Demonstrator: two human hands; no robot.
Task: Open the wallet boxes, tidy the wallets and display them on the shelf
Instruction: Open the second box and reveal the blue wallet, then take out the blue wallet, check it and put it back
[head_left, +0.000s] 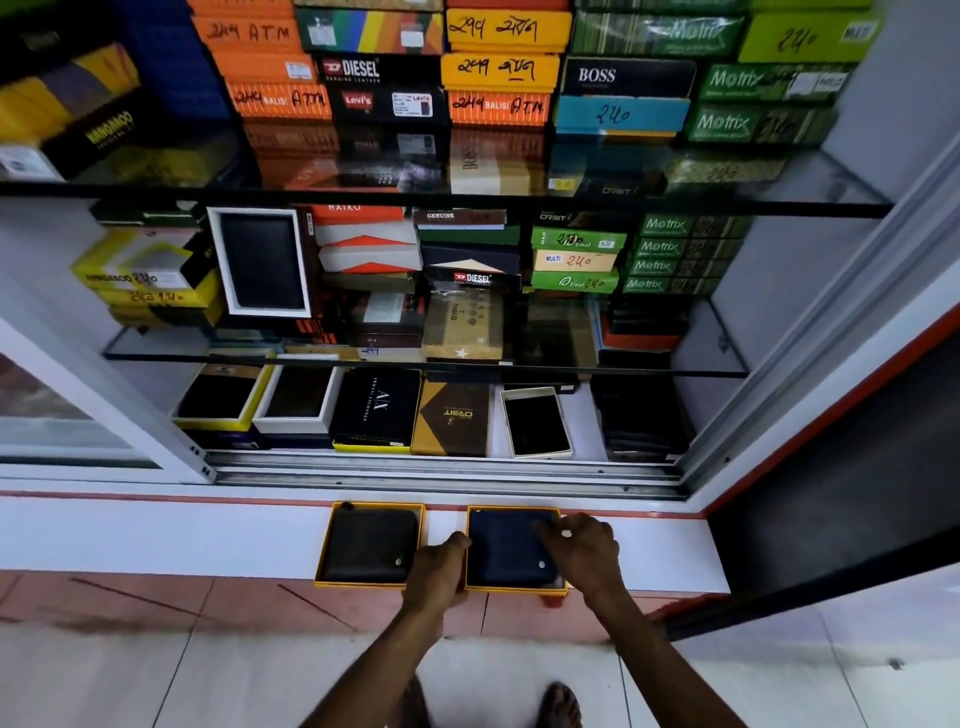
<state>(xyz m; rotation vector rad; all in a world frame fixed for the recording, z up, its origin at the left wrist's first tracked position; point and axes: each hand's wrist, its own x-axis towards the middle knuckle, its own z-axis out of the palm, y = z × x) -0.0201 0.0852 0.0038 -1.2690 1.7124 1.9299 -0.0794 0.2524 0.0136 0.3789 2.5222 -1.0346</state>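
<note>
Two open yellow wallet boxes lie side by side on the white ledge (208, 535) in front of the cabinet. The left box (323, 545) holds a dark brown zip wallet (371, 545). In the right box (514, 588) lies a navy wallet (506, 548). My left hand (439, 569) grips the left edge of the right box. My right hand (582, 548) rests with its fingers on the navy wallet's right side and top. On the bottom shelf stand several open and closed wallet boxes, among them a black A|X box (376, 408).
The glass shelves (415, 200) above are packed with stacked wallet boxes, such as Diesel, Boss and Motrix. A sliding-door track (447, 470) runs between ledge and bottom shelf. A white open box (535, 422) lies at the bottom shelf's right. My feet stand on the tiled floor below.
</note>
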